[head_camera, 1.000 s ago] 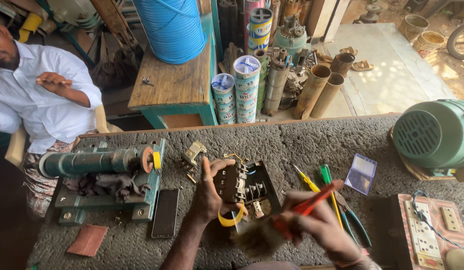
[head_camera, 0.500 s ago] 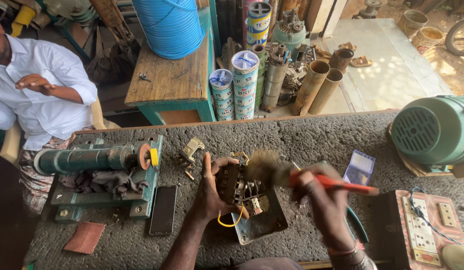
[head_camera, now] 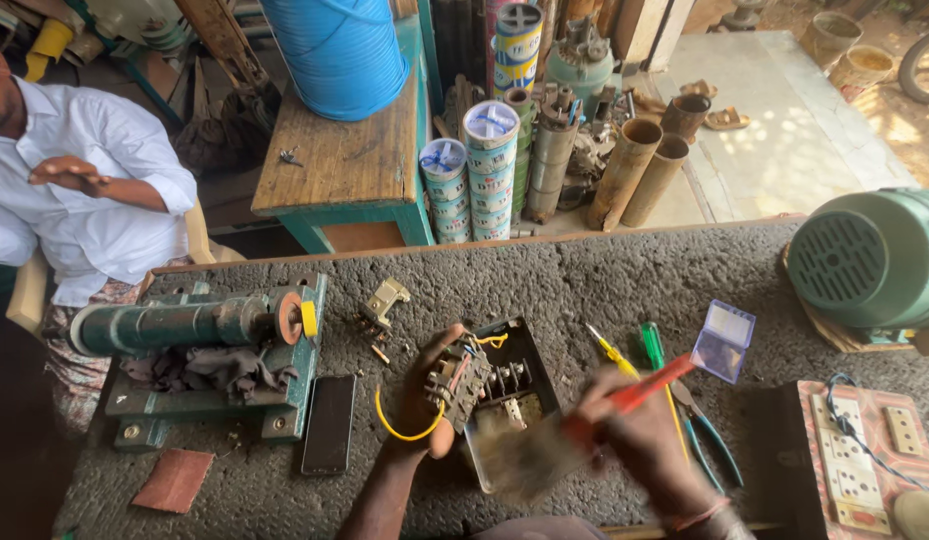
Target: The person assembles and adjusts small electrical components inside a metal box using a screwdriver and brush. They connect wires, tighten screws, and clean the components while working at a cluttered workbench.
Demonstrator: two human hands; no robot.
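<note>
Roughly centre, left hand curls around a small dark electrical contact block with coloured wires, holding it tilted over the open black metal switch box on the rough grey stone workbench. Right hand, blurred, closes in a fist on a red-handled paintbrush, its bristles smeared over the box's near corner. Yellow-handled screwdriver and green-handled screwdriver lie just beside the right hand. Black phone lies flat, left of the box.

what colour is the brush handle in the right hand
Red, on the brush handle in the right hand; head view.
</note>
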